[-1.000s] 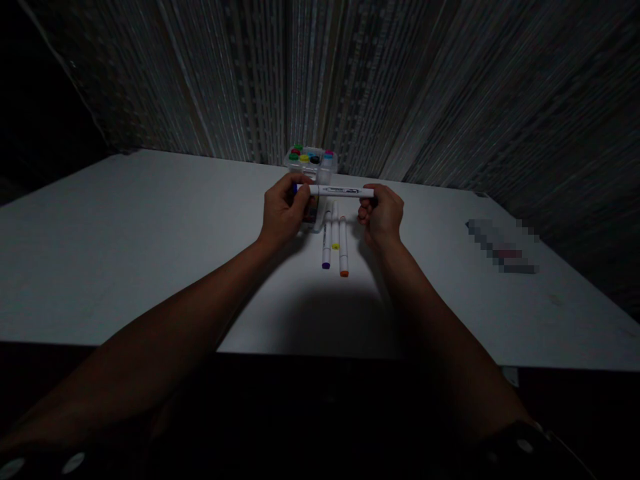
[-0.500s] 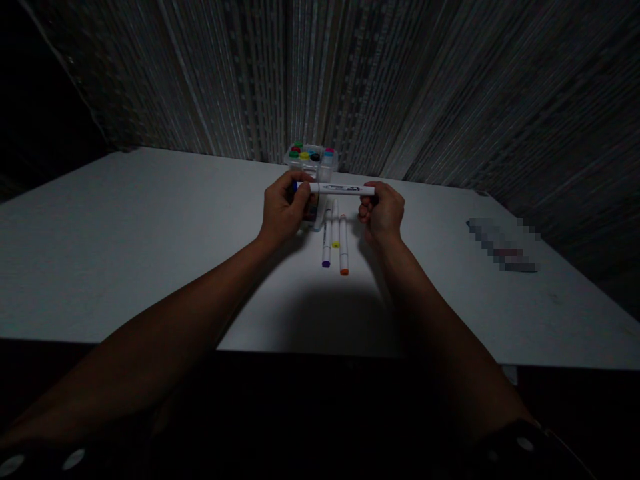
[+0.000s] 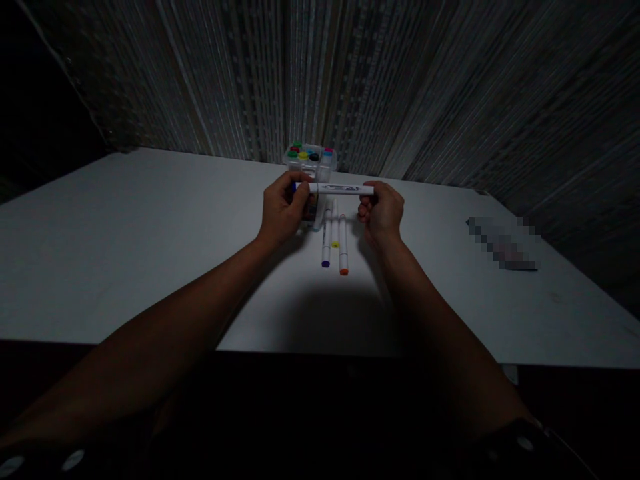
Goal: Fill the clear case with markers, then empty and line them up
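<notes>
A white marker (image 3: 341, 190) with a blue end is held level above the table, stretched between both hands. My left hand (image 3: 283, 207) is closed round its blue end, thumb on the barrel. My right hand (image 3: 385, 210) pinches the other, white end. Below the held marker, three more white markers lie on the table: one with a purple end (image 3: 326, 247), one with a yellow end (image 3: 335, 230) and one with an orange end (image 3: 343, 250). Behind my left hand is something dark with a clear edge (image 3: 316, 225), mostly hidden.
A clear plastic case (image 3: 325, 172) with several coloured-ended markers stands at the back of the white table (image 3: 150, 253). At the right lies a flat object (image 3: 503, 245), blurred by pixels. A striped curtain (image 3: 325, 73) hangs along the far edge.
Almost nothing differs. Both hands keep hold of the same marker in the same place; the view has shifted very slightly.
</notes>
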`<state>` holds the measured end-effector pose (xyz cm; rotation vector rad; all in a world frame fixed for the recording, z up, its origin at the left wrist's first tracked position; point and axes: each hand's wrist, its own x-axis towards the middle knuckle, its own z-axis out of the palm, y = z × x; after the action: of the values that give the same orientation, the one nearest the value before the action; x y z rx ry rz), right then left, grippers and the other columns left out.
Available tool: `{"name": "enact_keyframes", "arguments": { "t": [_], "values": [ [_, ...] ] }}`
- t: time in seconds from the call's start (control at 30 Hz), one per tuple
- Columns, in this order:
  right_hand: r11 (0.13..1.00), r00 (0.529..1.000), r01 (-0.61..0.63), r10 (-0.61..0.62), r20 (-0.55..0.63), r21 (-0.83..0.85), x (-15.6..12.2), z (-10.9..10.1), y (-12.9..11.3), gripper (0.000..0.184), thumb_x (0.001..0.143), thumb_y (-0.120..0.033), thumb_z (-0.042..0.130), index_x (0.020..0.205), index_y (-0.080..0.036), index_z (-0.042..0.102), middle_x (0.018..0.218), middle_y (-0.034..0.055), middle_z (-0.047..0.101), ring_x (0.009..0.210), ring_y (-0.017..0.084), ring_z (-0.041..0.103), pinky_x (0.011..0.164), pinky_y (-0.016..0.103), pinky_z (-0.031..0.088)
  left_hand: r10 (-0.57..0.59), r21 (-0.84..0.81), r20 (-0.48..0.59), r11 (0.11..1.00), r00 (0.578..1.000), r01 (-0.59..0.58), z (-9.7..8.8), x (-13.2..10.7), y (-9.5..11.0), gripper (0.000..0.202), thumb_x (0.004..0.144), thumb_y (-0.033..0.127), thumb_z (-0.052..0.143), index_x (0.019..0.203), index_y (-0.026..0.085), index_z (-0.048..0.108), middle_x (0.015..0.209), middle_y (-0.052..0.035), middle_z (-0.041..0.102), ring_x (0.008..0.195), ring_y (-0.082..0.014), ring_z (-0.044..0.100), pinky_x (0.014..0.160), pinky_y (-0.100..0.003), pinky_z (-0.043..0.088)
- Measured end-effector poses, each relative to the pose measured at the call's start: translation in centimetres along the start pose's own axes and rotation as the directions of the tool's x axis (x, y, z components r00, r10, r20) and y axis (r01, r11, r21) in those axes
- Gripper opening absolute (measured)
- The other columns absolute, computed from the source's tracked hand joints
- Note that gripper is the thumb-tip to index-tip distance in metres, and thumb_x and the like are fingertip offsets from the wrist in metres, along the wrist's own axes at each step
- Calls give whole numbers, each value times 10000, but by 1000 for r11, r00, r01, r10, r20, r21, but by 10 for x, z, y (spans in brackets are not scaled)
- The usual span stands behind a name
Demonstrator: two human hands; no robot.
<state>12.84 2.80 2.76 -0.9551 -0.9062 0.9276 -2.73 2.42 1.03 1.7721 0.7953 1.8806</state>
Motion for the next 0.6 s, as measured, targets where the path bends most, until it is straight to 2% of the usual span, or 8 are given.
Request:
{"name": "enact_keyframes", "arguments": {
  "t": [0.3,0.6],
  "values": [
    [999,999,-29,30,-25,38,-5,3,-9,126,750,-150,376,720,-144,499,427,-88,394,293,32,325,279,131,190,-74,-44,-20,996,997,73,0,2,10,270,770,428,568,796,159,554,514,40,506,391,-84,438,379,-187,341],
    [998,998,-53,54,-39,38,-5,2,-13,118,718,-167,399,721,-143,514,421,-81,406,295,43,335,274,141,195,-114,-60,-21,992,993,112,-2,4,14,226,763,373,564,803,151,560,510,46,487,418,-83,438,403,-180,360]
  ]
}}
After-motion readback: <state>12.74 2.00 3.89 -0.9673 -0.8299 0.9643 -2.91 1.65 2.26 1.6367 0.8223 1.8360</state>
